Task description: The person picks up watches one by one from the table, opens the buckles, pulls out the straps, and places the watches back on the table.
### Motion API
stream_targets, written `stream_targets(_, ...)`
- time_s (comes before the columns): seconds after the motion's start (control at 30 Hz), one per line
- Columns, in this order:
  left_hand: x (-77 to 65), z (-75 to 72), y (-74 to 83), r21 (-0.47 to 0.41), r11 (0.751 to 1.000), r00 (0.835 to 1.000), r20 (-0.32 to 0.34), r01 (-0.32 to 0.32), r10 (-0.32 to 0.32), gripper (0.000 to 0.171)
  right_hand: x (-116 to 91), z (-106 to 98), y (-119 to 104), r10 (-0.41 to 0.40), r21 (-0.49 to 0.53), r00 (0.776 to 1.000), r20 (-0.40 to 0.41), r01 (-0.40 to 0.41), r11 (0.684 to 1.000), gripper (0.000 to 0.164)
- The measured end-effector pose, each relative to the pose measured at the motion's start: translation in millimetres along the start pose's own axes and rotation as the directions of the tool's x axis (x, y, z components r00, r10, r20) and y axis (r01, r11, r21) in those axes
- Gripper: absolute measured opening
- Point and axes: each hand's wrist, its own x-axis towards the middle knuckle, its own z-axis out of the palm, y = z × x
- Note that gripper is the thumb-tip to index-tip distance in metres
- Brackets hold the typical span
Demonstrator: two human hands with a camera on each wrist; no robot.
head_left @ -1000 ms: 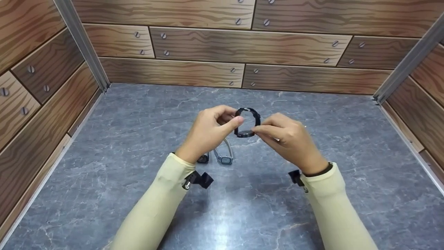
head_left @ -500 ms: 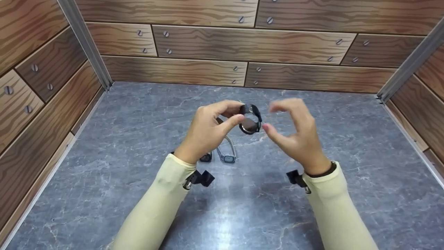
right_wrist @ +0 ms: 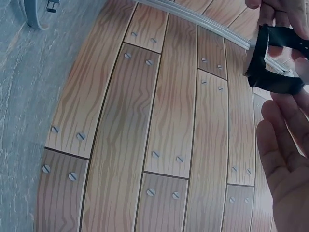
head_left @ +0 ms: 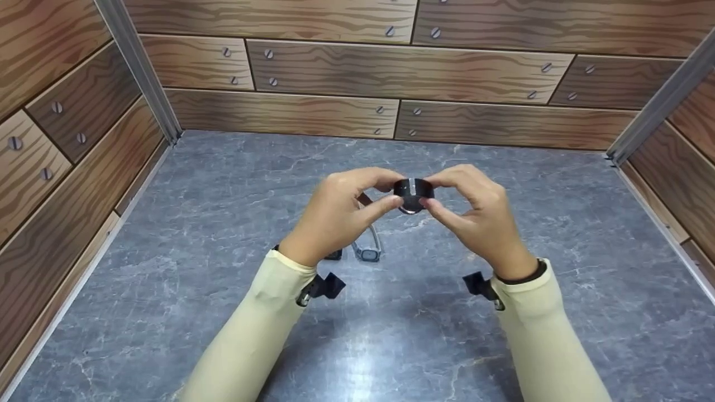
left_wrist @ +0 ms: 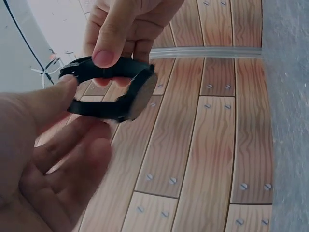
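Observation:
A black wristwatch (head_left: 413,188) with a round case is held up over the table between both hands in the head view. My left hand (head_left: 338,215) pinches one side of its strap between thumb and fingers. On the other side, my right hand (head_left: 477,215) pinches it in the same way. Both wrist views show the black strap (left_wrist: 94,110) bent into a loop, with the flat round case (left_wrist: 144,96) at one end. Parts of the strap are covered by fingertips.
A light grey-blue watch (head_left: 368,255) with a rectangular face lies on the grey marbled table (head_left: 268,329). Beside it, a dark watch (head_left: 335,255) is partly hidden by the left forearm. Wood-patterned panels (head_left: 324,114) wall the table's back and sides.
The right hand let go of the black watch, opened beside it, then took hold again. The watch has turned, so its strap now faces the head camera.

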Motion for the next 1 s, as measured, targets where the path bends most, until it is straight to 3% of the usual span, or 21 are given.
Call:
stream_targets(0.13, -1.4, -2.1, -0.2, 0.057, 0.998, 0.999, 0.036, 0.008, -0.01, 0.035, -0.3, 0.5, 1.8, -0.019, -0.043, 0.999, 0.028, 0.02, 0.999, 0.028)
stream_targets(0.27, -2.8, -3.2, 0.4, 0.133, 0.991, 0.999, 0.034, -0.031, 0.026, 0.04, -0.7, 2.4, 2.5, -0.033, -0.077, 0.997, 0.07, 0.038, 0.996, 0.028)
stream_targets(0.43, -2.7, -1.1, 0.5, 0.226, 0.97, 0.996, 0.048, -0.088, 0.079, 0.031, -2.1, 4.8, 3.5, -0.051, -0.081, 0.994, 0.098, 0.059, 0.995, 0.028)
stream_targets(0.67, -3.7, 0.4, 0.5, 0.292, 0.953, 0.996, 0.062, -0.077, 0.062, 0.026, -4.4, 7.5, 5.5, -0.061, -0.104, 0.986, 0.157, 0.078, 0.991, 0.026)
stream_targets(0.8, -3.0, 0.4, 0.6, 0.298, 0.953, 0.996, 0.085, -0.055, 0.031, 0.023, -5.7, 7.5, 6.1, -0.063, -0.118, 0.98, 0.188, 0.086, 0.989, 0.026)
stream_targets(1.0, -2.0, -2.0, -2.0, 0.209, 0.976, 0.998, 0.057, -0.052, 0.041, 0.018, -5.5, 9.5, 6.3, -0.028, 0.002, 0.99, 0.138, 0.028, 1.0, 0.031)
